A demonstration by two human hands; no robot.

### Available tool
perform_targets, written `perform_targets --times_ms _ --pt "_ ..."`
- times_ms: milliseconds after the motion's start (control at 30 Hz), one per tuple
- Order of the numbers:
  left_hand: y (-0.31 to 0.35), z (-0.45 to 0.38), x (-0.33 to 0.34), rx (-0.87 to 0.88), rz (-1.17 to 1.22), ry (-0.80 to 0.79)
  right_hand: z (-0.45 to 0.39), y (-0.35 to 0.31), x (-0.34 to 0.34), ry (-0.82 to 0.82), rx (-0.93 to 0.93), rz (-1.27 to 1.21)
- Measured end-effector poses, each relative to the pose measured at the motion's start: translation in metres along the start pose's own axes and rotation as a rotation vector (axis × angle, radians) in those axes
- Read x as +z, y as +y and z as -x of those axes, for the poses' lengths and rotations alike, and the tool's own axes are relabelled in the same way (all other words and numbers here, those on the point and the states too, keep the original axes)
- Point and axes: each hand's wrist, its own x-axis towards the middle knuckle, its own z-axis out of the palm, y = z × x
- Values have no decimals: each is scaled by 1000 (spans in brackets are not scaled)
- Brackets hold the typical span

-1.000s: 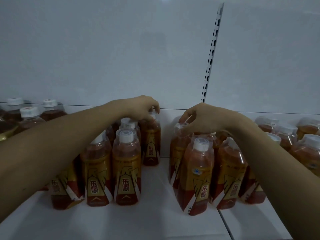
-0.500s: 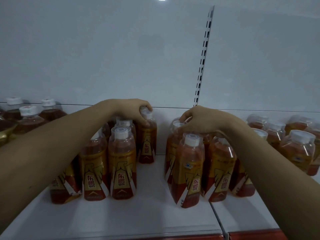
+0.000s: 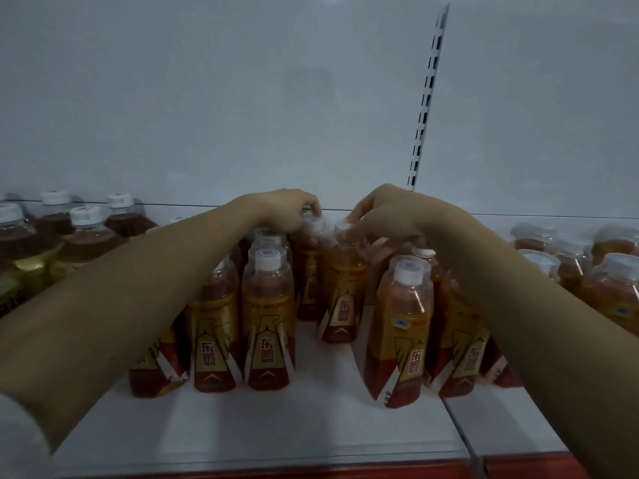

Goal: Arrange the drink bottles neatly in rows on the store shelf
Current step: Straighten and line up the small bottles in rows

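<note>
I note my left hand gripping the cap of a rear bottle; just right of that bottle stands a tilted bottle, its axis leaning right, cap pinched by my right hand, the nearer one; uprighting it seems next.

- Clear glossy plastic drink bottles with shiny gold-and-red film labels
- Smooth white plastic screw caps
- Matt white painted metal shelf
- Slotted metal upright strip
- Smooth matt pale back panel
</note>
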Motion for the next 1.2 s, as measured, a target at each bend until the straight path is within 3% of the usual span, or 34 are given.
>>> perform_targets --times_ms 233,500,600,667,767,833,900,1033,1200 --pt "-3 -1 3 36 -8 29 -16 -24 32 -48 35 -10" --pt "-2 -1 1 68 42 -9 -1 -34 43 -5 -57 229" --pt "5 8 -12 60 50 -16 17 -32 35 129 -137 273" --pt "12 18 -20 28 65 102 40 -25 32 364 -259 93" --pt "31 42 -21 31 249 552 84 7 43 786 -446 -218" --pt "56 71 -7 139 376 899 108 36 64 906 -454 -363" --pt "86 107 23 204 449 1105 120 64 92 905 -434 -388" --pt "116 159 119 138 340 1190 132 98 141 822 -446 -278" --pt "91 178 176 -125 180 1066 141 120 166 682 -302 -363"
